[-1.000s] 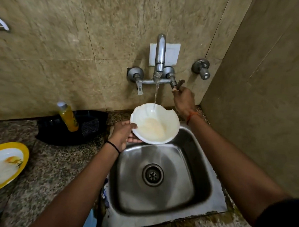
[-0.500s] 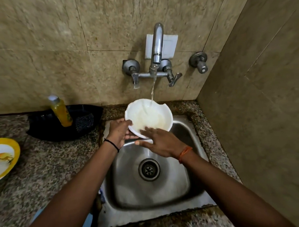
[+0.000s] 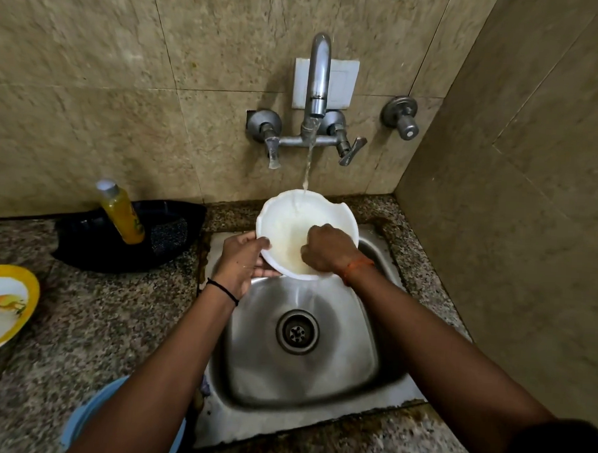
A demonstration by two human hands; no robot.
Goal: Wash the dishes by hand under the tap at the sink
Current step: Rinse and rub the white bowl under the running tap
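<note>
Rinsing a white bowl under the tap, over the far edge of the sink. Left hand gripping the bowl's left rim, thumb over the lip, fingers curled underneath. Right hand inside the bowl, fingers bent down against the inner surface, rubbing by the look of it; holding nothing that can be seen, though whether a scrubber hides under the palm cannot be told. Stream of water landing on the bowl's far inner wall.

To do it well, probably: keep the bowl tilted so cloudy water drains toward the near lip and into the basin, not onto the desk; work round the whole inside; mind the chipped notch on the far right rim, likely sharp on wet fingers; hold firmly, since a wet bowl will likely be slippery.

Room: plenty of open basin nearer, above the drain. Tight at the far side, with the tap handles just above and beyond the rim. Wall close on the right. On the left desk, a black tray holding a yellow soap bottle and a dark scrub pad, well apart from the bowl. Yellow-rimmed plate at the far left edge, unwashed by the look of it
</note>
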